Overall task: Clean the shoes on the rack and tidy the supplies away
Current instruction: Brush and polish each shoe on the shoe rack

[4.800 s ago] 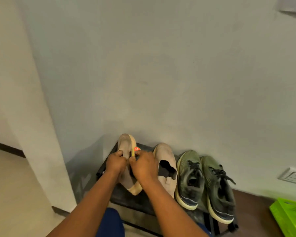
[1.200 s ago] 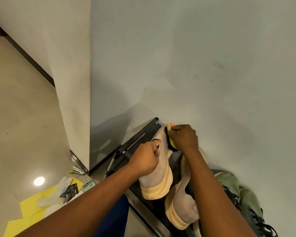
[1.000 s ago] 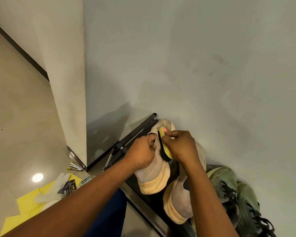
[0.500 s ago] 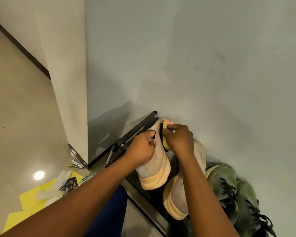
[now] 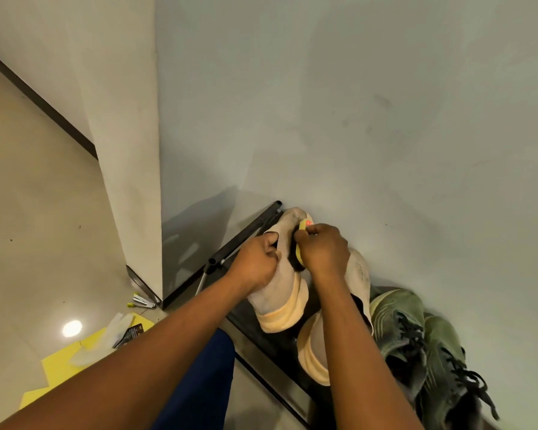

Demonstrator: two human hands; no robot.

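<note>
A beige knit shoe [image 5: 281, 293] with a pale orange sole stands on the black rack [image 5: 246, 234] against the wall. My left hand [image 5: 257, 262] grips its collar. My right hand [image 5: 322, 252] holds a yellow brush [image 5: 302, 231] with dark bristles against the shoe's inner side. The brush is mostly hidden by my fingers. The second beige shoe [image 5: 317, 346] lies just right of the first, partly under my right forearm. Two green lace-up sneakers [image 5: 416, 342] fill the rack's right part.
On the floor at the lower left lie yellow sheets [image 5: 56, 370], a white glove [image 5: 106, 336] and a small dark packet [image 5: 134, 332]. A small yellow-tipped tool [image 5: 142, 301] rests by the wall corner. A pillar [image 5: 128, 150] stands left of the rack.
My right hand has slid the brush up and down along the shoe's inner side and now sits near the heel end. My left hand keeps its grip on the collar.
</note>
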